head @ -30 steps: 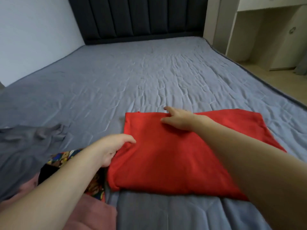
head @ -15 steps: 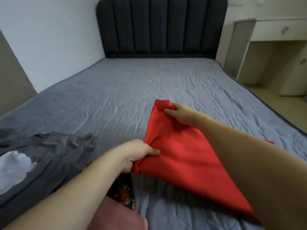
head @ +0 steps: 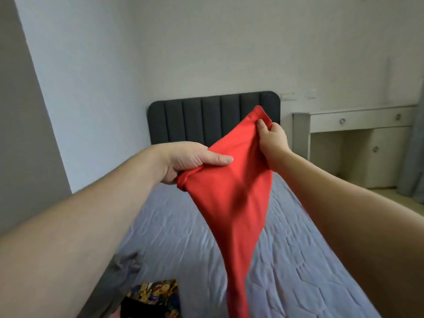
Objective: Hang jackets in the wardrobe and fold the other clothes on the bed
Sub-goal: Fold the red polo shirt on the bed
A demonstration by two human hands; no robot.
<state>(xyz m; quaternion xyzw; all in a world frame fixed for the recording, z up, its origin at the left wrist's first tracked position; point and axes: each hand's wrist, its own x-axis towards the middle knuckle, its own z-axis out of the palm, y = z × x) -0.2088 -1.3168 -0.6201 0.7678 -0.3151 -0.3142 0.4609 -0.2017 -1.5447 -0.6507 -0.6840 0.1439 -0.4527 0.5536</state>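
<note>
Above the bed point(head: 183, 226), fingers point(head: 218, 159) pinch red garment point(head: 236, 191).

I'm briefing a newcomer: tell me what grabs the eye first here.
The red garment, held up mid-frame over the grey bed, stands out most. The left hand grips its lower corner and the right hand pinches its top edge. Behind them stands a dark padded headboard.
</note>
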